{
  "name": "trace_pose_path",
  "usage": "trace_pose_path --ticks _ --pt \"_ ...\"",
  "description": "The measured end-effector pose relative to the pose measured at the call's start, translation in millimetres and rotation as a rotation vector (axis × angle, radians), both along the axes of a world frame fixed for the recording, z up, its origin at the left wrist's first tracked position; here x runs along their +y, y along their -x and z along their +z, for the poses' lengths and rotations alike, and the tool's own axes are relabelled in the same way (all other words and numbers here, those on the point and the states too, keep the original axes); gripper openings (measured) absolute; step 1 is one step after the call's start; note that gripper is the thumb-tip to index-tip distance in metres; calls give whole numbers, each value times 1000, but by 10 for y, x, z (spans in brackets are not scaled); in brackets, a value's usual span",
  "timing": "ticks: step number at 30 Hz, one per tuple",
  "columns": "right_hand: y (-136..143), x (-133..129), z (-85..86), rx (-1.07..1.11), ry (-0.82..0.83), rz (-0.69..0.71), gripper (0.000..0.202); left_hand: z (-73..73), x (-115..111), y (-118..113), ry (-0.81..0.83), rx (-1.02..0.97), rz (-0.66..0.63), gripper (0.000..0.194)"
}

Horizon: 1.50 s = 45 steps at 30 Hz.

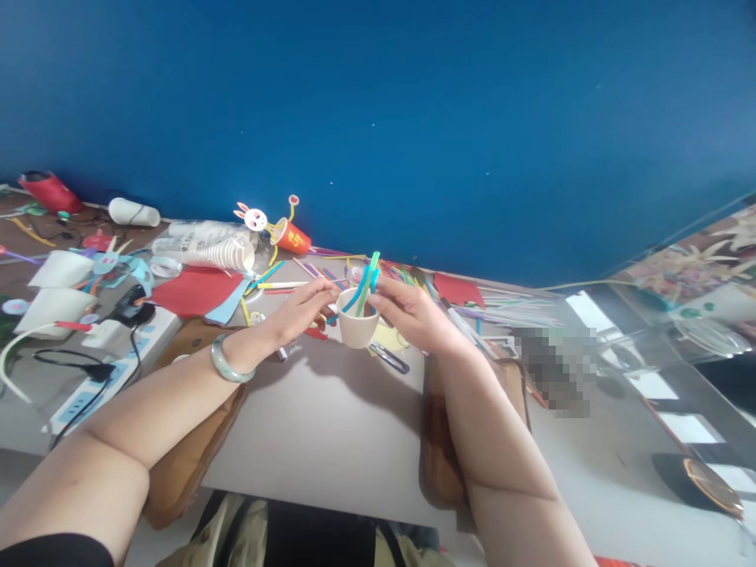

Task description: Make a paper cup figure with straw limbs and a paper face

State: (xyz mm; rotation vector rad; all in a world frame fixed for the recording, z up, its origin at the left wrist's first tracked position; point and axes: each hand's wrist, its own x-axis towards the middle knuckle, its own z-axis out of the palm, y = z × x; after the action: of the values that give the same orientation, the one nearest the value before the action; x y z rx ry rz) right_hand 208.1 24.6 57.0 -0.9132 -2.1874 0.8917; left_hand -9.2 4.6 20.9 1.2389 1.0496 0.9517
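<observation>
So there's a pale paper cup dead centre, up off the bench between the two hands, with a green straw standing up out of it at a slant and a blue straw bent around beside it. My read: the step here is fitting the straws to the cup, and the next move calls for steadying the cup while the blue one gets pushed or bent into place. Too firm a squeeze could dent the rim, I'd guess.

The right hand is at the cup's right rim, thumb and fingers seemingly pinching the blue straw. The left hand is at the cup's left side, fingers half curled; can't tell how firmly it grips, the fingertips are partly hidden.

Further out, a dark-handled tool lies near, below the cup. Loose straws are off to the right, red paper and stacked cups to the left.
</observation>
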Motion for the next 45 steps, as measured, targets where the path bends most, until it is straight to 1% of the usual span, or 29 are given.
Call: trace_pose_path --ticks 2,3,7,9,11,13,17,20,25,30,33,35,37,39,43,45 --pt "4 -12 10 -7 4 52 33 -17 13 8 -20 32 12 34" --pt "7 -16 9 -7 8 73 34 -23 16 14 -63 38 29 35" --pt "23 -18 -33 -53 23 150 44 -27 -8 39 -353 34 128 34" --pt "42 -24 -64 -116 -4 166 47 -33 -26 41 -440 69 103 37" --pt "71 -36 -92 -165 -38 162 49 -56 -32 31 -459 121 33 38" --pt "104 -50 -110 -185 -53 157 50 -91 -24 16 -466 164 -4 35" --pt "153 -66 -130 -180 -59 146 49 -142 4 -3 -504 177 19 31" --pt "167 -61 -158 -152 -53 129 48 -127 6 -1 -497 144 20 27" --pt "166 -26 -228 -44 -23 117 49 -82 9 13 -475 126 85 25" --pt "164 1 -245 32 -118 31 71 -75 41 39 -529 81 190 23" --pt "169 -1 -245 20 -84 -22 79 -63 24 44 -561 71 222 21" --pt "172 -8 -243 -10 -40 -26 82 -53 -1 43 -617 81 232 19" --pt "176 -17 -235 -55 -5 -20 80 -41 -24 40 -678 95 233 15" --pt "179 -25 -224 -93 -5 -23 75 -26 -40 41 -712 98 225 11" --pt "180 -26 -235 -79 -111 -33 69 3 -42 63 -703 129 179 4" --pt "179 -18 -266 -60 -176 -34 68 -1 -33 74 -725 183 154 5"
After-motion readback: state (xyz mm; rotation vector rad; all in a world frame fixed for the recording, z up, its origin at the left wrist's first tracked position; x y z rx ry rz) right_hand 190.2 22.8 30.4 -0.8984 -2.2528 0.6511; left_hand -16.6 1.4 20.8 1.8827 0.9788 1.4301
